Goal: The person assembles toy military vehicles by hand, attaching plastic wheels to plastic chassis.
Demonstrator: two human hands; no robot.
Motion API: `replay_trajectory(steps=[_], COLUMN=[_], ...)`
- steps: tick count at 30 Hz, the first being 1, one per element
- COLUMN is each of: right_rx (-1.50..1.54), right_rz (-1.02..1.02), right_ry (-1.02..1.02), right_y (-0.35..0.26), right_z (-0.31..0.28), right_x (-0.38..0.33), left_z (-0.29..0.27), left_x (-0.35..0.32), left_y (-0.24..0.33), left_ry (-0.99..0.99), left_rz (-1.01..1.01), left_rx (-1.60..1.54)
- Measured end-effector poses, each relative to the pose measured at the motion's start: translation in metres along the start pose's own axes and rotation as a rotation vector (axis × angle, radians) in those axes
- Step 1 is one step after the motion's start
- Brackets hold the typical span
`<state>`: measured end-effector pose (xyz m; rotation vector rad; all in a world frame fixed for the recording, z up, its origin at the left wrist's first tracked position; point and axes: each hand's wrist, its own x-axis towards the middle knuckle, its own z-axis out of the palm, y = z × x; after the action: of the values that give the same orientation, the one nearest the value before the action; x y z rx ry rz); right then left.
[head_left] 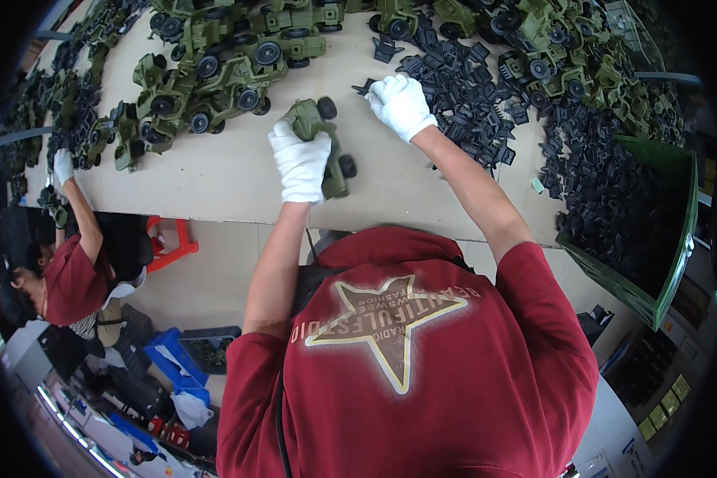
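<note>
My left hand (301, 161), in a white glove, is closed around a green toy jeep (309, 119) with black wheels, held above the table near its front edge. My right hand (401, 103), also gloved in white, pinches a small black plastic part (365, 86) between its fingertips. A heap of similar black plastic parts (474, 103) lies just right of that hand. Beyond my left hand, several green toy jeeps (239, 84) are piled on the table, some tipped on their sides.
More green toy jeeps (546, 48) are heaped at the far right. A green crate (669, 307) full of black parts leans at the table's right edge. At the left, a co-worker (76, 271) in a red shirt works along the same table (215, 187). A red stool (171, 243) stands below.
</note>
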<state>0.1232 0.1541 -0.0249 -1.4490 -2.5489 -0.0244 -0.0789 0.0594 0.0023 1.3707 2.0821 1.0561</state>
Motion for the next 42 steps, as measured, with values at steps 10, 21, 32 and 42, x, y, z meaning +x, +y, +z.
replay_trajectory(steps=[10,21,32,42], right_rx=[0.82,0.268,2.031,2.122], right_rz=[0.729,0.638,0.386,0.396], right_ry=[-0.418,-0.675,-0.423,-0.397], right_y=[-0.006,-0.041,-0.025,-0.024], right_z=[-0.009,-0.028,-0.097,-0.085], right_x=[-0.064,0.001,-0.055,-0.069], left_z=[-0.039,-0.04,-0.085,-0.089], left_x=[-0.02,0.0,-0.019,-0.027], left_y=[-0.014,-0.028,0.065,0.088], left_ry=[-0.193,-0.692,-1.002,-1.021], left_rz=[0.079,-0.42,-0.406,-0.486], left_rx=[0.302,-0.396,-0.574,-0.592])
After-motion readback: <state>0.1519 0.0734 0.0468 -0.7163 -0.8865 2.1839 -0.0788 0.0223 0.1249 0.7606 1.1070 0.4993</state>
